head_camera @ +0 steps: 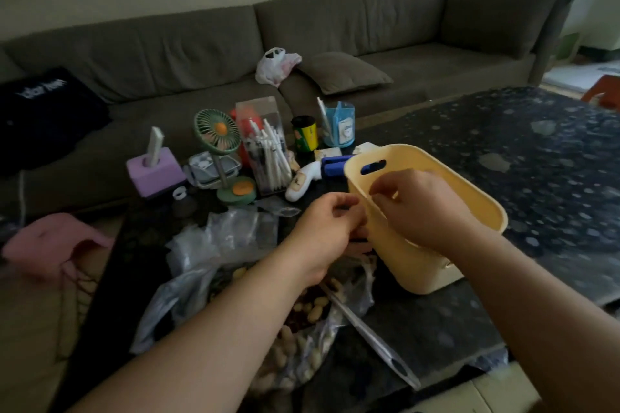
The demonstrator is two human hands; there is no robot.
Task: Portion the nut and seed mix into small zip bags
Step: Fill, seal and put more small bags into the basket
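Both hands, left [327, 225] and right [416, 211], pinch something unclear beside smooth yellow plastic basket [436, 265].

Head-worn view, downward, close over table [503, 151]

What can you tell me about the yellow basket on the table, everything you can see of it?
The yellow basket looks like smooth pale plastic, with rounded corners and a slot handle cut in its far wall. It sits tilted on the dark table, its opening toward the person. The right hand reaches over its near rim, and the left hand is just beside it.
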